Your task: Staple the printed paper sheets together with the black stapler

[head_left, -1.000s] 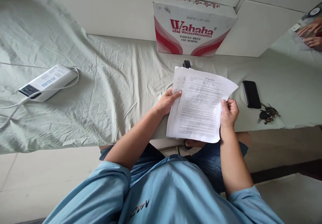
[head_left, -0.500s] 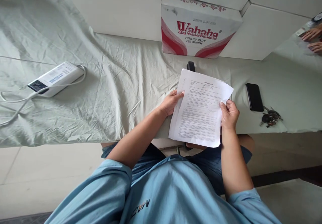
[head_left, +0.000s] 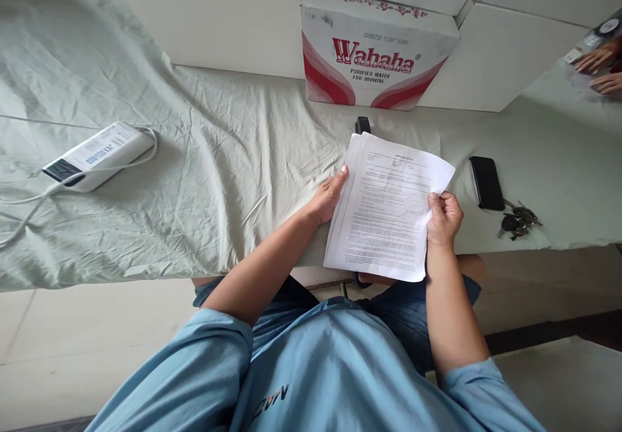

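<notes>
Several printed sheets of paper (head_left: pixel 389 208) are held between my hands over the table's front edge, slightly fanned along their left side. My right hand (head_left: pixel 444 218) pinches the right edge, thumb on top, and the upper right corner bends up. Along the left edge lies my left hand (head_left: pixel 330 195), its thumb at the sheets' rim and its other fingers mostly hidden by the paper. Just beyond the top of the sheets a black object (head_left: pixel 362 124) pokes out, partly covered.
A Wahaha water carton (head_left: pixel 374 89) and white boxes stand at the back. Left on the cloth-covered table (head_left: pixel 233 160) lies a white device (head_left: pixel 102 153) with a cable. A black phone (head_left: pixel 486 182) and keys (head_left: pixel 519 220) lie right. Another person's hands (head_left: pixel 600 69) show far right.
My left thumb has slid off the top sheet's face to the left edge. The sheets are fanned a little wider there. My right hand keeps its pinch. The whole view has shifted slightly.
</notes>
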`<state>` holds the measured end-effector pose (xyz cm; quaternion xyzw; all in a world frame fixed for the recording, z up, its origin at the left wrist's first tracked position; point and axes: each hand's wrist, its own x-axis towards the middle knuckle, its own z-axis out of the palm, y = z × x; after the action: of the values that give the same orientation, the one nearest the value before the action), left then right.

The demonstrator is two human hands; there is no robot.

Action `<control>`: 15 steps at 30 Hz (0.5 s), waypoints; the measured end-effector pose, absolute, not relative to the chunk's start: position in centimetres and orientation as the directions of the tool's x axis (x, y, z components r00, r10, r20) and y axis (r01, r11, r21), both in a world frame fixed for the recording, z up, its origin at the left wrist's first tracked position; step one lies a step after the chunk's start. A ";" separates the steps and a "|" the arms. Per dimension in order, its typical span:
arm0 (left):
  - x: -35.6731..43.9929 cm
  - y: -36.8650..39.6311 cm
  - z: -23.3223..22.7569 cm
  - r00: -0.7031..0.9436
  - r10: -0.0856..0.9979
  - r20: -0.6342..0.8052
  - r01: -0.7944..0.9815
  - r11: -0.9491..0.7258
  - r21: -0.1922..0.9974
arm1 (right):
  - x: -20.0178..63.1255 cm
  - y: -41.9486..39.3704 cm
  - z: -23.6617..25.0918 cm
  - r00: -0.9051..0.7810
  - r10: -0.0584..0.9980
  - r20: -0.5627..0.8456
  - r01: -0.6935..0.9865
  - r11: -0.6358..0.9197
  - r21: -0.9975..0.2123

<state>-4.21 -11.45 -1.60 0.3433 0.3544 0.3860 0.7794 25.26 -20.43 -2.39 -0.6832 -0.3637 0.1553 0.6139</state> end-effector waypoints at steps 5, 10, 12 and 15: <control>-4.6 -12.2 -0.6 0.481 0.852 -0.209 -0.319 0.392 0.863 | 25.0 -20.4 -2.1 0.690 0.690 0.217 0.264 0.040 -0.964; -4.9 -12.5 0.9 0.585 0.796 -0.156 -0.314 0.399 0.861 | 24.8 -20.4 -1.9 0.694 0.688 0.213 0.249 0.049 -0.967; -4.9 -12.5 1.1 0.587 0.796 -0.148 -0.315 0.394 0.863 | 24.7 -20.4 -1.8 0.683 0.699 0.214 0.259 0.043 -0.965; -4.8 -12.5 1.0 0.586 0.796 -0.150 -0.312 0.393 0.865 | 24.6 -20.5 -1.8 0.666 0.714 0.215 0.272 0.036 -0.962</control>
<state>-4.83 -12.45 1.02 0.4225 0.2863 0.3534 0.7840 24.59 -20.53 -1.80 -0.6708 -0.3674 0.1788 0.6190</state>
